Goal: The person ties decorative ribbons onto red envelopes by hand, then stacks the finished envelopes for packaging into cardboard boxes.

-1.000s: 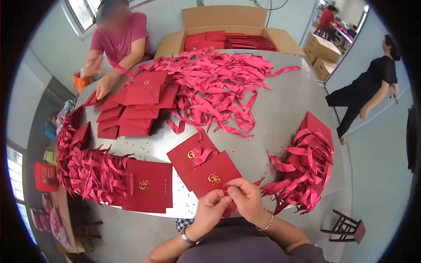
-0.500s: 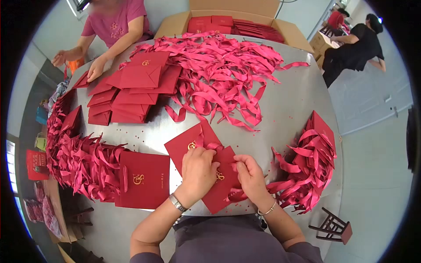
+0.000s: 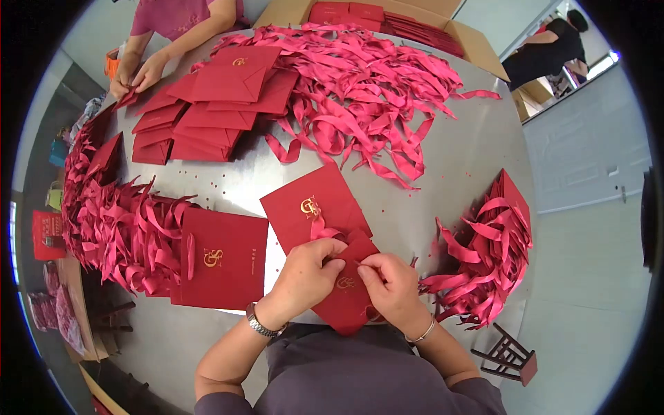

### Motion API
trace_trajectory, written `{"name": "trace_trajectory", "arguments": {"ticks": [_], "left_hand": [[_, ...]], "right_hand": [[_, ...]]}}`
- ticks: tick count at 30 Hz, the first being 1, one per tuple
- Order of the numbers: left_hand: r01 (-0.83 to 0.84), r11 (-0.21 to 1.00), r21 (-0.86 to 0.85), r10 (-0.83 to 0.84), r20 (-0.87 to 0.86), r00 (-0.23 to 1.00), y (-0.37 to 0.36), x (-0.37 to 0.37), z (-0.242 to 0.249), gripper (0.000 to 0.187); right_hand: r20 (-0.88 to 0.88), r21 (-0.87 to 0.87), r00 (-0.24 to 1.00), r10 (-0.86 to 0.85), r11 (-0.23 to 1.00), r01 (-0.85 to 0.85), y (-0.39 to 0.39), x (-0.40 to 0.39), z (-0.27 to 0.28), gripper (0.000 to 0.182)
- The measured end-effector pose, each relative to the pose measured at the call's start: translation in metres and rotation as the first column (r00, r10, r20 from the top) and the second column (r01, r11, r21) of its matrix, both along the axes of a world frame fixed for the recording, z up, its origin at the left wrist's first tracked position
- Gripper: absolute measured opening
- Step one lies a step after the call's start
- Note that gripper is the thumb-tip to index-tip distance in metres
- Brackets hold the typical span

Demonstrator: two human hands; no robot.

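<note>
A flat red paper bag with a gold emblem (image 3: 344, 304) is held tilted in front of me, close to the table's near edge. My left hand (image 3: 309, 275) is closed on its upper left edge, thumb on top. At its upper right edge, my right hand (image 3: 394, 282) pinches thumb and forefinger together on what looks like a ribbon end, mostly hidden by the fingers. Beneath and beyond lies another red bag (image 3: 294, 197), with a pink ribbon (image 3: 319, 227) across it near my left fingers.
Finished-looking bags with ribbons (image 3: 131, 238) line the left side, ending in a flat bag (image 3: 232, 280). Stacked bags (image 3: 232, 76) and a loose ribbon heap (image 3: 360, 90) lie at the back. Ribboned bags (image 3: 494, 242) stand right. A co-worker's hands (image 3: 142, 72) hold something red.
My hands have come closer together at the bag's upper edge, and the bag has tilted. The view has shifted. The co-worker's hands have come together at the far left.
</note>
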State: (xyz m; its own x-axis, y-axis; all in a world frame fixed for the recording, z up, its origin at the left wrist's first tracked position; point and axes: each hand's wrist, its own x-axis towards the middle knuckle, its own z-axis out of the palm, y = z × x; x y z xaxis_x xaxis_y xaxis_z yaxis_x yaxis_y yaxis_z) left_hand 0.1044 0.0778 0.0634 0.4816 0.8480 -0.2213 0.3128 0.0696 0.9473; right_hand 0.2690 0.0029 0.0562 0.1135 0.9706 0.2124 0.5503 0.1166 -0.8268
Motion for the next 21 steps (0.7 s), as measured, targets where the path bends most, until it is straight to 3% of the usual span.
{"name": "trace_trajectory", "arguments": {"ticks": [9, 12, 14, 15, 17, 18, 20, 21], "left_hand": [[0.005, 0.998, -0.061, -0.005, 0.002, 1.0, -0.007, -0.003, 0.004, 0.018], [-0.031, 0.999, 0.041, 0.032, -0.027, 0.999, -0.013, -0.001, 0.003, 0.019], [-0.048, 0.97, 0.238, 0.071, -0.088, 0.994, -0.018, 0.001, 0.003, 0.017], [-0.049, 0.97, 0.237, 0.071, -0.086, 0.994, -0.02, 0.002, 0.005, 0.017], [-0.042, 0.918, 0.395, 0.095, -0.113, 0.989, -0.022, 0.003, 0.011, 0.018], [-0.045, 0.918, 0.393, 0.096, -0.11, 0.989, -0.023, 0.003, 0.01, 0.018], [0.042, 0.835, 0.549, 0.058, -0.163, 0.985, -0.024, 0.003, 0.008, 0.02], [0.038, 0.836, 0.547, 0.06, -0.161, 0.985, -0.026, 0.004, 0.007, 0.02]], "right_hand": [[0.103, -0.058, 0.994, 0.039, 0.998, -0.034, 0.013, -0.002, 0.015, 0.01], [0.189, -0.016, 0.981, 0.035, 0.999, -0.033, 0.013, -0.008, 0.017, 0.011], [0.41, -0.001, 0.91, 0.063, 0.998, -0.068, 0.011, -0.011, 0.018, 0.012], [0.413, -0.002, 0.909, 0.063, 0.998, -0.068, 0.011, -0.012, 0.019, 0.012], [0.44, -0.032, 0.893, 0.1, 0.995, -0.095, 0.01, -0.013, 0.022, 0.009], [0.442, -0.035, 0.891, 0.102, 0.995, -0.097, 0.012, -0.011, 0.024, 0.009], [0.145, -0.114, 0.986, 0.085, 0.991, -0.069, 0.019, -0.007, 0.029, 0.007], [0.148, -0.117, 0.985, 0.089, 0.991, -0.072, 0.018, -0.007, 0.029, 0.007]]}}
